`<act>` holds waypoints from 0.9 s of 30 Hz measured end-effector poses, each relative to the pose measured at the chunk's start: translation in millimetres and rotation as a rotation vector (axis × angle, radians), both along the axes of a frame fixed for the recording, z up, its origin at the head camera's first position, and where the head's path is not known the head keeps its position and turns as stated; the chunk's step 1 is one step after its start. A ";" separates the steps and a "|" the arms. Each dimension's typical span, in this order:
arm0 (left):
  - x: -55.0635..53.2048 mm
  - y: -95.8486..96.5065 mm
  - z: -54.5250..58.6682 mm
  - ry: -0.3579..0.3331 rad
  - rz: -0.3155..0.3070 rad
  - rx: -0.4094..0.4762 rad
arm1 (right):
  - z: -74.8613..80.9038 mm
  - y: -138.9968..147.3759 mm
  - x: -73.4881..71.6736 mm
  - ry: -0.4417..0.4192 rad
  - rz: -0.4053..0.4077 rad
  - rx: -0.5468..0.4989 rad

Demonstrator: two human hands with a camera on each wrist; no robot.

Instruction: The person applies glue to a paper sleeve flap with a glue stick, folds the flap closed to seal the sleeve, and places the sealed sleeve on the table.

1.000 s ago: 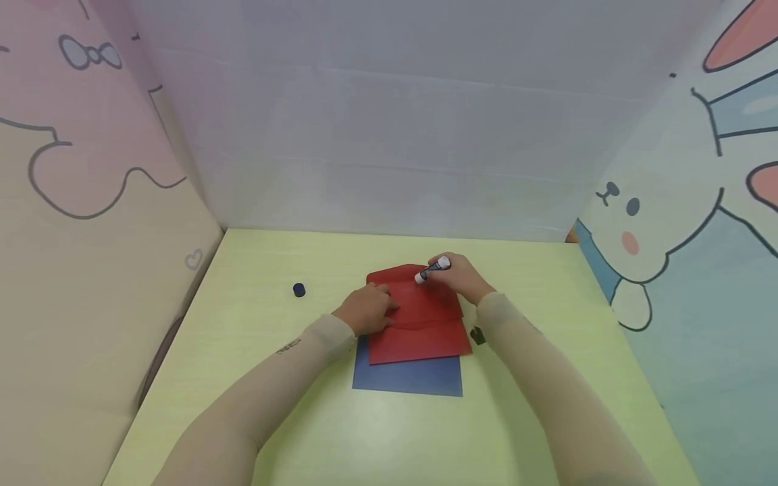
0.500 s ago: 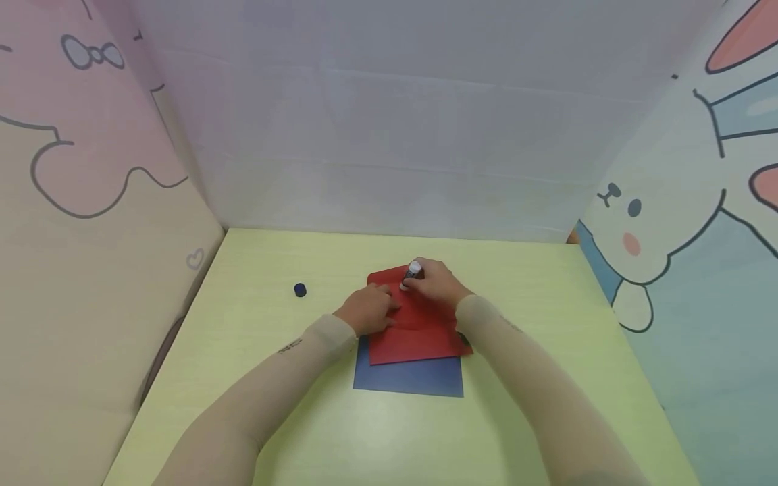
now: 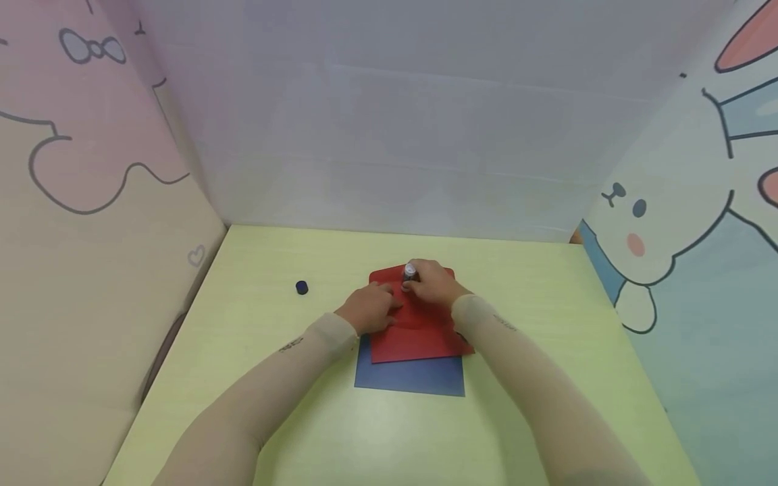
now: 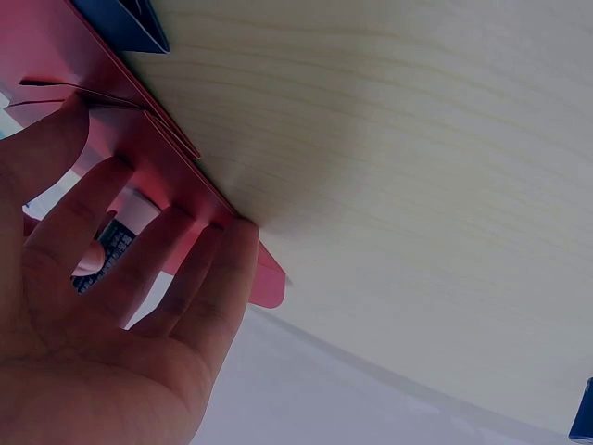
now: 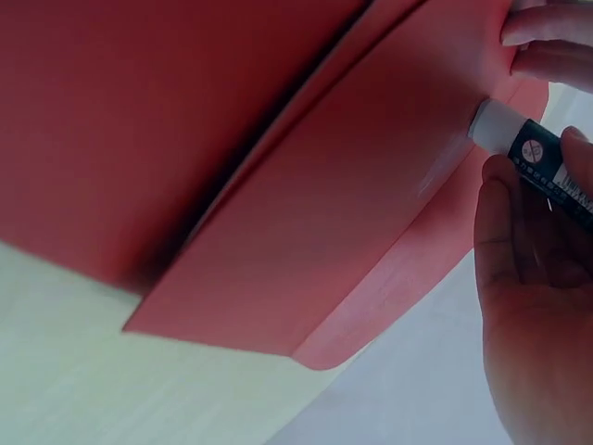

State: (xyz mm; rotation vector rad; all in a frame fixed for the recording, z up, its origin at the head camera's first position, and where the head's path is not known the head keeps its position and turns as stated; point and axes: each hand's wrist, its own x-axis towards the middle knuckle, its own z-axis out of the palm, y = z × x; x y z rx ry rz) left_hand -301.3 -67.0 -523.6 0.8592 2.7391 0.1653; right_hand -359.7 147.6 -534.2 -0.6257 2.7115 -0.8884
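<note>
A red paper envelope (image 3: pixel 419 345) lies on the table with its flap spread away from me. My left hand (image 3: pixel 367 308) rests on its left part, fingers extended; in the left wrist view the fingertips (image 4: pixel 243 227) press along the edge. My right hand (image 3: pixel 434 282) grips an uncapped glue stick (image 3: pixel 409 271) near the flap's fold. In the right wrist view the white end of the glue stick (image 5: pixel 500 127) meets the red paper, where a faint shiny streak (image 5: pixel 445 167) shows. A blue sheet or envelope (image 3: pixel 410 375) sticks out beneath the red one.
A dark blue cap (image 3: pixel 301 287) sits on the pale yellow table (image 3: pixel 267 256) to the left. A small dark object is mostly hidden by the right sleeve (image 3: pixel 477 320). Walls with cartoon prints stand left and right, and a plain pale wall (image 3: pixel 389 169) at the back.
My right hand has moved left along the flap with the glue stick, which has gone from slanted to nearly upright. My left hand stays in place.
</note>
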 end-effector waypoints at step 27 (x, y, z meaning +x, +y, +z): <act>-2.5 0.4 0.8 -0.034 0.023 -0.012 | 1.1 41.0 0.9 -0.007 -0.075 0.061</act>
